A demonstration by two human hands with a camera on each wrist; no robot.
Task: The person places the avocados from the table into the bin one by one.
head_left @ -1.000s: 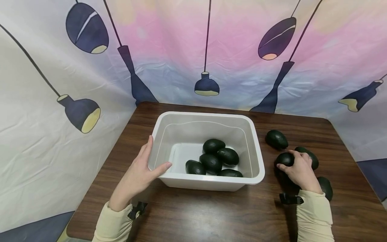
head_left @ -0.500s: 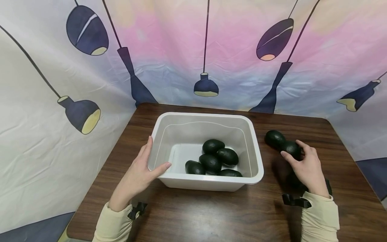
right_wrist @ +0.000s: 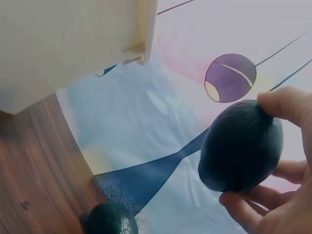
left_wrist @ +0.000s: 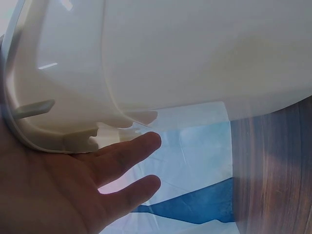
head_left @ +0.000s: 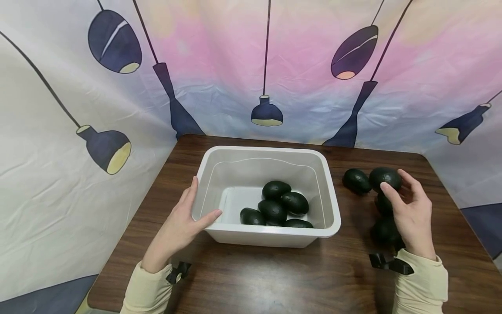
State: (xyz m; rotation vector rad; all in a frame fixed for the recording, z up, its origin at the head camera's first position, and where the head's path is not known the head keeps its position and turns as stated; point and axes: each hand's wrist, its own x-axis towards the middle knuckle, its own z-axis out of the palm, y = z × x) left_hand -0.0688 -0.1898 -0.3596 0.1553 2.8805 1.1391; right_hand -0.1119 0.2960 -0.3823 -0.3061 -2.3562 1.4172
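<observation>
My right hand (head_left: 415,213) pinches a dark green avocado (head_left: 385,178) between thumb and fingers at the table's right side. In the right wrist view this avocado (right_wrist: 241,146) is held off the table. Close by on the table lie a far avocado (head_left: 356,181) and others partly hidden by the hand, among them a nearer avocado (head_left: 384,231). My left hand (head_left: 178,220) rests at the near left corner of a white plastic bin (head_left: 259,239), its fingers fairly straight. The left wrist view shows fingers (left_wrist: 129,156) extended below the bin's rim. Several avocados (head_left: 272,211) lie inside the bin.
The brown wooden table (head_left: 251,279) carries the bin near its middle. Behind it hangs a cloth backdrop (head_left: 219,100) printed with dark lamps. The bin's tall wall (head_left: 333,192) stands between its contents and the avocados on the right.
My right hand has lifted an avocado from the group and moved it away from me and slightly right. The left hand and the bin have stayed in place.
</observation>
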